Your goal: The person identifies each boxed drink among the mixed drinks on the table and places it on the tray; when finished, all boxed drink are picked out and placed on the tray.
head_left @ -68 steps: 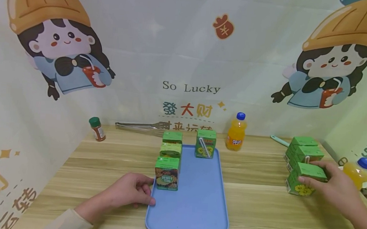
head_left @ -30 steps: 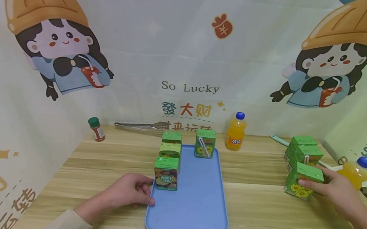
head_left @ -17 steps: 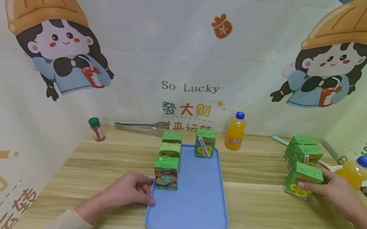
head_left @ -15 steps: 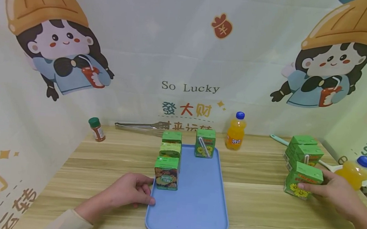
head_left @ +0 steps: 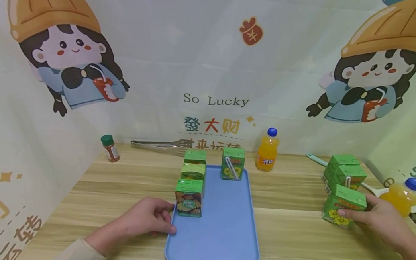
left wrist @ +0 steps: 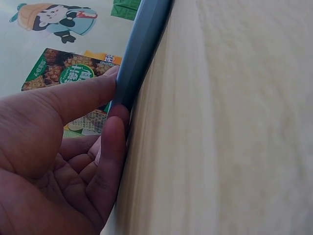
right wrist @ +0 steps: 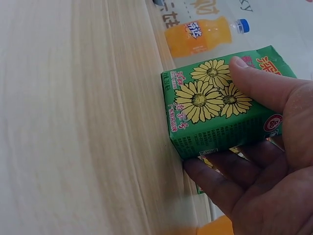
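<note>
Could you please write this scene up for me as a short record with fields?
Left hand: grips the left edge of the blue tray
Right hand: holds a green carton printed with yellow flowers
On the tray: four cartons; three in a row along the left side, one at the far right corner
Behind the held carton: two more cartons
Bottles: two orange drinks, blue caps; one beyond the tray, one near the right hand
Back left: green-lidded jar, metal utensil
</note>
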Demonstrator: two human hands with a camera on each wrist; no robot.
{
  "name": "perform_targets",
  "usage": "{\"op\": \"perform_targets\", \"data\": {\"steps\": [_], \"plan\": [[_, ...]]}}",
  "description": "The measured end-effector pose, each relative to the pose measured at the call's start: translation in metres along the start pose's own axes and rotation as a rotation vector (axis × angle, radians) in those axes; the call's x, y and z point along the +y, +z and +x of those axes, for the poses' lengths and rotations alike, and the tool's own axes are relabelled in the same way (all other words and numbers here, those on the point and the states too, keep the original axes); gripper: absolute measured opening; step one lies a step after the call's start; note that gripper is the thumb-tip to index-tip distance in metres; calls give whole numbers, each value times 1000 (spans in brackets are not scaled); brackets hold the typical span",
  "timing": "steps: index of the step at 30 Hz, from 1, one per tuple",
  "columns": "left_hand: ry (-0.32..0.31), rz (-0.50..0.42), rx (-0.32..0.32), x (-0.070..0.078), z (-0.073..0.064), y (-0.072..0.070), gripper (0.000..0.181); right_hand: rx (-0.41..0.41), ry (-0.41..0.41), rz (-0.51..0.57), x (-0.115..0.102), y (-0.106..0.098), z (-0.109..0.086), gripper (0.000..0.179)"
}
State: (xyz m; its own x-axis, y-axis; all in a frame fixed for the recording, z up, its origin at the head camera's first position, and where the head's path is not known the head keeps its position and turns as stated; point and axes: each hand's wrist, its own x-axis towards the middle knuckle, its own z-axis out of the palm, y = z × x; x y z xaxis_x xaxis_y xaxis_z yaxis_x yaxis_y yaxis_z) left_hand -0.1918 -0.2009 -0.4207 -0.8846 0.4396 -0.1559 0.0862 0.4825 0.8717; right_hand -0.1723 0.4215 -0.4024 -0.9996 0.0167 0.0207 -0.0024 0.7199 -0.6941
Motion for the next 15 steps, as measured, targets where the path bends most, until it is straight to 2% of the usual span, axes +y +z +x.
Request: {"op": "perform_targets", "data": {"steps": [10,15], "plan": [[1,-5,1,0,-1,0,77,18,-15,4,-3,1,-3,70],[3,-1,0,1,-1,0,78,13,2,15,-6,2,-3,66]]}}
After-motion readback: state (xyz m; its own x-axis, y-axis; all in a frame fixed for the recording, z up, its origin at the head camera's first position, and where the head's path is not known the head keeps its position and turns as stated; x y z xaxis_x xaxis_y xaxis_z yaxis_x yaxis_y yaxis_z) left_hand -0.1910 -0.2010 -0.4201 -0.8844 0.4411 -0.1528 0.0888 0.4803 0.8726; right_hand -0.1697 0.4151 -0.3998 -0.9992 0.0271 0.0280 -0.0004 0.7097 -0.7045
